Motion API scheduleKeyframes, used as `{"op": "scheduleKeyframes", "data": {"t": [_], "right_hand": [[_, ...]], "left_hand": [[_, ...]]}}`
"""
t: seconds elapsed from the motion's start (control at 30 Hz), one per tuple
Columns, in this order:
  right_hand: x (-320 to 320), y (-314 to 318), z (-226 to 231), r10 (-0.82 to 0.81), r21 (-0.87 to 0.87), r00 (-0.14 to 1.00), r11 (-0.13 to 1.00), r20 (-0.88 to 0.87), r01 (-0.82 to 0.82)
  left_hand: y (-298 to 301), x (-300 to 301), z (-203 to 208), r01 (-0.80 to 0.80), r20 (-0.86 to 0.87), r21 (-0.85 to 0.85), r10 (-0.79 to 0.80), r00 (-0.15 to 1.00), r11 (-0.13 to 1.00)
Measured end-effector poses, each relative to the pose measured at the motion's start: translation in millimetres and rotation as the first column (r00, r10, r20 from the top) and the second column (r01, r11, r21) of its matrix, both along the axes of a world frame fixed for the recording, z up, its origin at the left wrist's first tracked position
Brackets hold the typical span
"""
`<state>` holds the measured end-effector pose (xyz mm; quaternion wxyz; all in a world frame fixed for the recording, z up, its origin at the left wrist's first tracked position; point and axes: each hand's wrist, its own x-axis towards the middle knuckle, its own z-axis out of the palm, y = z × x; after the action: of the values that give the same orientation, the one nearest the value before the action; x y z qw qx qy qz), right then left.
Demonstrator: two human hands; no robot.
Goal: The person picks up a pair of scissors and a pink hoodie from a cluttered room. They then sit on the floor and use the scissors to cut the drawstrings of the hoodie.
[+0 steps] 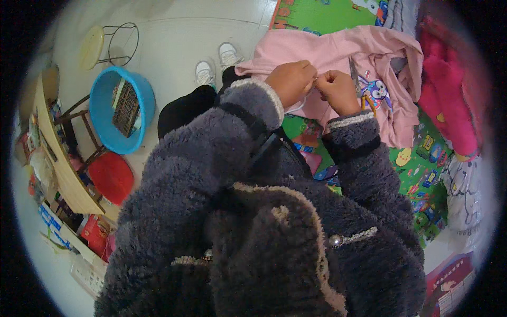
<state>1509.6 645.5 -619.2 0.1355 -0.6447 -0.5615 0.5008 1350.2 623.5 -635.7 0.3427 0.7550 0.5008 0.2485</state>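
Both hands are raised close together over a pink garment point(338, 47) that carries a purple rabbit print. My left hand point(292, 83) is closed, its fingertips pinching a thin white cord point(297, 107), part of which hangs below the hand. Beside it, my right hand point(338, 92) is closed too, thumb and forefinger pressed together at the same cord. Just right of that hand, a pair of scissors point(355, 71) with orange handles lies on the garment, partly over the print. What exactly sits between the fingertips is too small to make out.
Under the garment spreads a green patterned play mat point(422, 158). Pink fluffy fabric point(449, 90) lies at the right. To the left stand a blue basin point(97, 113) holding a dark woven item, a red stool point(111, 177), a yellow-topped stool point(92, 47) and a wooden table point(63, 164).
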Motion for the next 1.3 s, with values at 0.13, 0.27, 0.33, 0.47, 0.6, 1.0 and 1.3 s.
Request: {"op": "scheduleKeyframes", "data": {"t": [0.13, 0.27, 0.33, 0.47, 0.6, 1.0, 1.3], "right_hand": [[-1, 0, 2, -0.01, -0.043, 0.999, 0.999, -0.05, 0.007], [0, 2, 4, -0.004, -0.09, 0.995, 0.996, -0.098, -0.005], [2, 4, 5, -0.038, -0.127, 0.988, 0.992, -0.149, 0.019], [4, 6, 7, -0.121, -0.255, 0.955, 0.966, -0.272, 0.05], [6, 5, 9, -0.239, -0.359, 0.887, 0.929, -0.394, 0.091], [9, 1, 11, -0.294, -0.425, 0.863, 0.899, -0.411, 0.104], [4, 5, 13, -0.294, -0.471, 0.89, 0.876, -0.349, 0.105]], "left_hand": [[7, -5, -2, 0.074, 0.008, 0.032, -0.075, 0.997, 0.997], [9, -5, -1, 0.065, 0.027, -0.001, -0.065, 0.998, 0.998], [8, -4, 1, 0.03, 0.052, -0.025, -0.029, 0.998, 0.999], [8, -4, 3, -0.027, 0.127, -0.095, 0.039, 0.991, 0.995], [9, -4, 1, -0.084, 0.202, -0.211, 0.128, 0.971, 0.974], [4, -7, 8, -0.088, 0.285, -0.125, 0.121, 0.951, 0.988], [8, -5, 9, 0.115, -0.102, 0.176, -0.099, 0.99, 0.978]]}}
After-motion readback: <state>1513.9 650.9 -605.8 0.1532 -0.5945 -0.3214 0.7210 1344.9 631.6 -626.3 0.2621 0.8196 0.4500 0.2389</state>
